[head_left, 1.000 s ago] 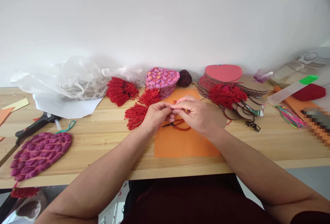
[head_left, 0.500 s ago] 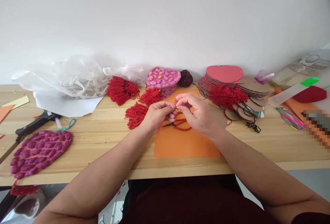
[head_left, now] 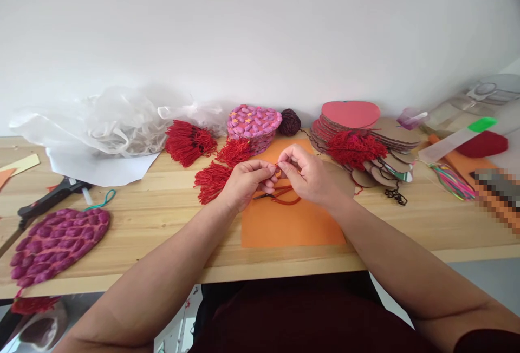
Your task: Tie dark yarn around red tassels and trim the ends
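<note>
In the head view, my left hand (head_left: 249, 182) and my right hand (head_left: 306, 177) meet fingertip to fingertip above an orange sheet (head_left: 292, 229). Both pinch a thin red strand of yarn (head_left: 277, 165), mostly hidden by the fingers. Beneath them, orange-handled scissors (head_left: 286, 200) with dark blades lie on the sheet. Just left of my left hand rests a red yarn tassel bundle (head_left: 211, 181), with a smaller red bundle (head_left: 234, 150) behind it.
Pink-and-purple decorated hearts (head_left: 255, 120) stand at the back beside a dark yarn ball (head_left: 290, 122). Stacked cardboard hearts (head_left: 351, 115) and red yarn (head_left: 357, 150) sit to the right. A purple heart (head_left: 60, 242) and glue gun (head_left: 52, 198) lie left, near a plastic bag (head_left: 122, 117).
The right hand's fingers have shifted slightly and curled closer around the strand. Both hands stay together over the sheet. The whole view has turned slightly, moving objects a little left.
</note>
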`<state>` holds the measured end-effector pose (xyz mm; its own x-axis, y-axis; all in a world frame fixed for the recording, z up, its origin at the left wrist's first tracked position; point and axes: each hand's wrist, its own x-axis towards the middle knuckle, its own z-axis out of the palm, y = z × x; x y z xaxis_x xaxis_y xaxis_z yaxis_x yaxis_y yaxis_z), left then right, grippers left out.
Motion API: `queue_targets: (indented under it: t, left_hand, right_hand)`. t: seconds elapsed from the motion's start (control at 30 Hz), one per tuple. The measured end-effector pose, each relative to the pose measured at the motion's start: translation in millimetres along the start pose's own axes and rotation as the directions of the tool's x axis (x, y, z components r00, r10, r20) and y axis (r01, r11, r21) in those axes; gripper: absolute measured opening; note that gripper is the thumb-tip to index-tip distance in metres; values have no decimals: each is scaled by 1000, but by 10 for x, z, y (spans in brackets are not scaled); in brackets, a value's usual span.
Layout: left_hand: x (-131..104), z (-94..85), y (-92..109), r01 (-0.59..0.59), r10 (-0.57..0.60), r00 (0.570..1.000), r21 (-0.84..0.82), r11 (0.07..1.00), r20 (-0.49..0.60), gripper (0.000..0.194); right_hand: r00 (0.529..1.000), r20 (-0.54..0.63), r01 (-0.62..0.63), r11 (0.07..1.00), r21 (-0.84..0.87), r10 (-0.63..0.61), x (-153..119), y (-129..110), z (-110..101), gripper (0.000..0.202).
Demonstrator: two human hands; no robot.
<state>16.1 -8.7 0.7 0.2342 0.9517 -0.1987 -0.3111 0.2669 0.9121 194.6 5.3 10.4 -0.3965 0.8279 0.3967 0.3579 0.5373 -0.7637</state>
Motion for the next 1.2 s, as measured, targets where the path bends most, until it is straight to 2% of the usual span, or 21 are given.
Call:
queue_targets:
  t: [0.13, 0.33, 0.5, 0.83, 1.2]
  left_hand:
    - [2, 4, 3, 5, -4, 1000, -38, 999, 31, 29]
    - [-13, 10, 12, 0, 4, 999, -58, 998, 55, 31]
    - [-17, 14, 15, -23, 26, 999, -63, 998, 46, 30]
    - [-32, 31, 18, -36, 39, 999, -85, 996, 32, 27]
    - [-14, 30, 11, -34, 34, 999, -20, 999, -16, 24]
  right_hand:
    - [999, -5, -44, 995, 86, 44, 2, 0, 16, 10]
    - [992, 28, -124, 941, 313, 121, 26, 39, 39, 12]
    - [984, 44, -174, 905, 389, 171, 41, 45, 46, 12]
    - [994, -1, -105, 953, 285, 110, 16, 46, 33, 10]
    - [1000, -28, 10, 998, 54, -8, 14, -69, -32, 9]
